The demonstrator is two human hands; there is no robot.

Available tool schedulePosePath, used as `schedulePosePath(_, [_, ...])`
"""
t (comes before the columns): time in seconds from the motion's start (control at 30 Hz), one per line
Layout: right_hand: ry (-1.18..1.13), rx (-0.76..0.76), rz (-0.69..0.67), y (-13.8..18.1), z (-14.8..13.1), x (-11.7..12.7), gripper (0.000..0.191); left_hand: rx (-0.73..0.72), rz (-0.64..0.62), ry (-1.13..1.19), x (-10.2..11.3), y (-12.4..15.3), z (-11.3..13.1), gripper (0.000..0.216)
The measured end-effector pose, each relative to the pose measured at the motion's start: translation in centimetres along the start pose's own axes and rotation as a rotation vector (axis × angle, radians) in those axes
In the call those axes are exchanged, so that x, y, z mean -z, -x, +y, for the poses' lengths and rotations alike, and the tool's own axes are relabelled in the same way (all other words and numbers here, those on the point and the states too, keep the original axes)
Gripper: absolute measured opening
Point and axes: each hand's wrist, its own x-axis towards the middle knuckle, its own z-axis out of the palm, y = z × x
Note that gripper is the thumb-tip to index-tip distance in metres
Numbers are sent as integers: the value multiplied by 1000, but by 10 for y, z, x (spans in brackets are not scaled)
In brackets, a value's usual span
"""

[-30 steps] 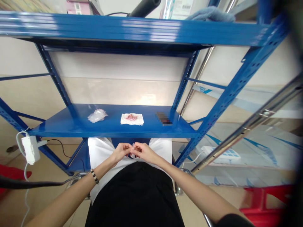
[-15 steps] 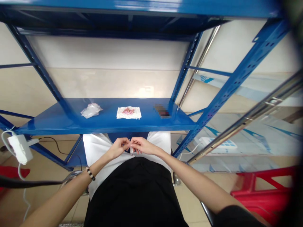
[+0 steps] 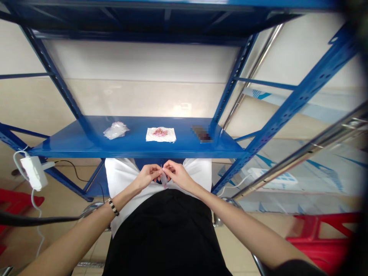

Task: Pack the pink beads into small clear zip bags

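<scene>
From my remote view, I have the left hand (image 3: pixel 151 175) and right hand (image 3: pixel 176 175) both pinching a small clear bag (image 3: pixel 164 179) near its top, above the white-trousered lap (image 3: pixel 198 178), short of the shelf's (image 3: pixel 135 145) front edge; the two-sided grip probably steadies it. The white cloth (image 3: pixel 171 135) mid-shelf likely stops the pink pieces (image 3: pixel 160 132) rolling. My forearms (image 3: pixel 232 218) angle inward, elbows wide, fingertips nearly meeting. Crumpled clear plastic (image 3: pixel 116 130) lies toward the left end.

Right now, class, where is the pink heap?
In the head view, the pink heap lies on a white sheet on the blue shelf, between crumpled plastic, left, and a pixelated item, right.
</scene>
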Motion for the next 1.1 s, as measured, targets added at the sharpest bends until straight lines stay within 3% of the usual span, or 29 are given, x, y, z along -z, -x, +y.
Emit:
schedulePosePath(0.2, [-118,-103,24,-7,5,-4,31,-66,47,-110,7,-7,8,34])
schedulePosePath(0.37, [-121,-135,-44,1,17,-12,31,-81,35,-188,6,0,1,33])
schedulePosePath(0.57, [10,-44,-32,3,16,-7,21,-114,25,-249,4,-3,-8,33])
schedulePosePath(0.73, [201,63,-18,-6,14,1,23,-149,12,-286,5,-10,-8,30])
schedulePosePath(0.93, [403,34,-42,2,11,-4,13,-257,100,-544,-3,4,-5,9])
schedulePosePath(1.1, [587,63,-29,2,8,-7,10,-250,140,-676,-10,5,-6,4])
